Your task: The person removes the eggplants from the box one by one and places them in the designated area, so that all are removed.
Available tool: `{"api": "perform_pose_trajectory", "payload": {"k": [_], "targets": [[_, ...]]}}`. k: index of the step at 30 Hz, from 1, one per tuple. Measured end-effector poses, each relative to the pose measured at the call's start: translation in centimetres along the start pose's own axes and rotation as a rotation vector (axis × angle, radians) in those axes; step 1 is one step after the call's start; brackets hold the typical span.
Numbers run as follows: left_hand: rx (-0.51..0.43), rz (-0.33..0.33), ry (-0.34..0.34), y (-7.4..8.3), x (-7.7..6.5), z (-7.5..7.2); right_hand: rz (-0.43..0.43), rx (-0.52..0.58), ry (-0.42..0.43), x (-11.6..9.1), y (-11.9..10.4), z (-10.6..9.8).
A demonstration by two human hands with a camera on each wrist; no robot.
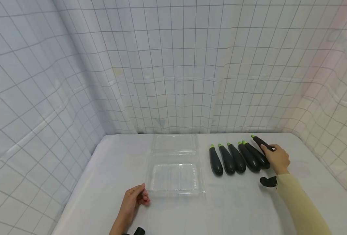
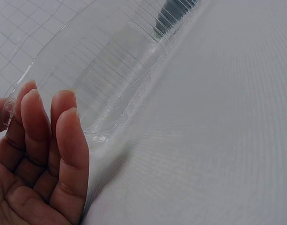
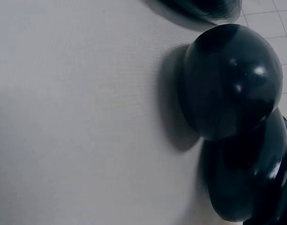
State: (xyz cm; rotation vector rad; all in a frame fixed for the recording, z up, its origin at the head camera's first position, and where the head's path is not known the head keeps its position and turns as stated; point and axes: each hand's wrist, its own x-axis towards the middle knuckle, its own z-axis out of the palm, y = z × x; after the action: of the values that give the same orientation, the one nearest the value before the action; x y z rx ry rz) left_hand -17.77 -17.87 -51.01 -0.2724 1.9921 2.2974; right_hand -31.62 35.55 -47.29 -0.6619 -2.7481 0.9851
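My left hand (image 1: 133, 199) pinches the near left corner of a clear plastic container (image 1: 176, 192) between thumb and forefinger. In the left wrist view the other fingers (image 2: 70, 136) are loosely bent beside the container's ribbed wall (image 2: 110, 70). On the right, my right hand (image 1: 277, 159) grips the rounded end of the rightmost eggplant (image 1: 260, 141), whose green stem tip points away to the back left. Several more dark eggplants (image 1: 227, 159) lie in a row to its left. The right wrist view shows glossy eggplant ends (image 3: 232, 84) close up, the hand almost wholly hidden.
The container's lid (image 1: 175, 142) is folded back flat behind its base. All of it stands on a white-covered table (image 1: 103, 182). Checked white curtains (image 1: 173, 65) hang behind and at both sides. A black wrist device (image 1: 268, 181) sticks out beside the right sleeve.
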Motion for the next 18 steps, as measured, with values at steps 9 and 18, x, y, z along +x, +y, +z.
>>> {"api": "perform_pose_trajectory", "payload": {"k": [9, 18], "targets": [[0.003, 0.001, 0.001, -0.06, -0.01, -0.07, 0.019, -0.036, -0.078, -0.08, 0.55, 0.00], [-0.013, 0.004, -0.012, -0.24, 0.17, -0.13, 0.016, -0.030, -0.112, -0.04, 1.00, 0.34]]}}
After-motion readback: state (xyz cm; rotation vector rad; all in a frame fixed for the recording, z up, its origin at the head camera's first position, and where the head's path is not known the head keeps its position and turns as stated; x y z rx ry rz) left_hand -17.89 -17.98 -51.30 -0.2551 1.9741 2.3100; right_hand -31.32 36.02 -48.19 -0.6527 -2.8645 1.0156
